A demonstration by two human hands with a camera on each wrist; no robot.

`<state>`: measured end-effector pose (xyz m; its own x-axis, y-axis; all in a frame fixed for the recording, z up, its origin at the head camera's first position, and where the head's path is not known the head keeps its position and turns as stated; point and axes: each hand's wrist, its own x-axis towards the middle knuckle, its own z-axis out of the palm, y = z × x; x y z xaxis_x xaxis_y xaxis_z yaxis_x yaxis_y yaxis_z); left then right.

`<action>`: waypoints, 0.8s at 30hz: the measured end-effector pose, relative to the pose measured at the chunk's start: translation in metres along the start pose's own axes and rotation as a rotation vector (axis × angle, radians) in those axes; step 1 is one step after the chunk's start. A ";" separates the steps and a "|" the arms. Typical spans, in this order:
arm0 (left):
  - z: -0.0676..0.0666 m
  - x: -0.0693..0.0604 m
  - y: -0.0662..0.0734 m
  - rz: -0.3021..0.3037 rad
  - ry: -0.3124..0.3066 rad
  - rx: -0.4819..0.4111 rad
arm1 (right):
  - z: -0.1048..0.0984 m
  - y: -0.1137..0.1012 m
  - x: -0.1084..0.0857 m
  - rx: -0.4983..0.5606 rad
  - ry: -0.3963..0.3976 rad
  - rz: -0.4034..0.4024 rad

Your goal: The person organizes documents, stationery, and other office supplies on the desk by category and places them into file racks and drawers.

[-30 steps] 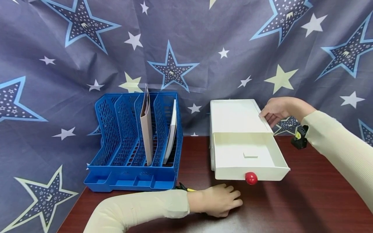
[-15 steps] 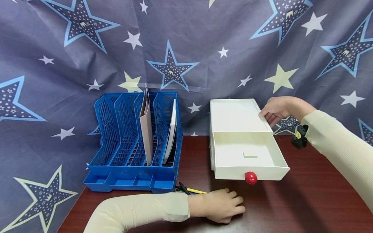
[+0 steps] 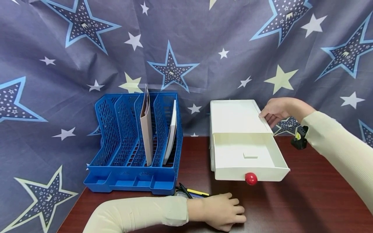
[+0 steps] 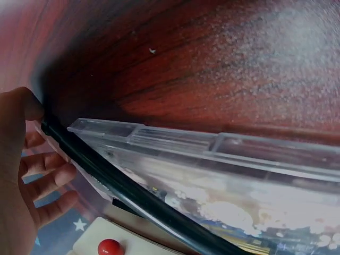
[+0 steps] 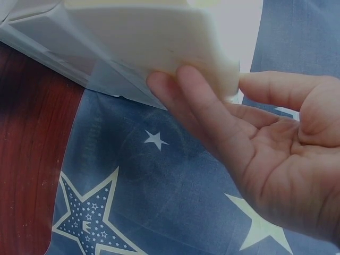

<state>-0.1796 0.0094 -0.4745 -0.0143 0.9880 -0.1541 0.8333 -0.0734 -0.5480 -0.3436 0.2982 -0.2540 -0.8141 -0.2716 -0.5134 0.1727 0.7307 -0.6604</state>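
Note:
My left hand (image 3: 222, 211) is low over the tabletop, palm down with fingers bent. In the left wrist view, its thumb and fingertips hold the end of a black pen (image 4: 133, 188), which slants across a clear plastic case (image 4: 234, 159). From above, the hand hides its own grip. My right hand (image 3: 275, 111) grips the right edge of a white drawer box (image 3: 237, 115), thumb on one side and fingers beneath in the right wrist view. The box's drawer (image 3: 250, 173) is pulled out, with a red round knob (image 3: 251, 178) and a small raised block inside.
A blue desk organizer (image 3: 131, 174) stands at left, holding a brown folder (image 3: 146, 136) and a white booklet (image 3: 171, 139) upright. A yellow pencil (image 3: 198, 192) and other pens lie beside my left forearm. The star-patterned cloth (image 3: 233, 38) hangs behind the reddish-brown table (image 3: 317, 184).
My left hand has shifted slightly rightward and nearer the viewer, uncovering more of the yellow pencil and pens behind it. The right hand and drawer box look unmoved.

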 end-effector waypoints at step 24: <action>0.001 0.002 0.002 0.023 -0.036 -0.066 | 0.000 0.000 -0.001 -0.005 0.014 0.001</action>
<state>-0.1784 0.0108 -0.4767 -0.0137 0.9804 -0.1966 0.8685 -0.0858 -0.4883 -0.3430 0.2980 -0.2538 -0.8213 -0.2619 -0.5067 0.1713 0.7341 -0.6571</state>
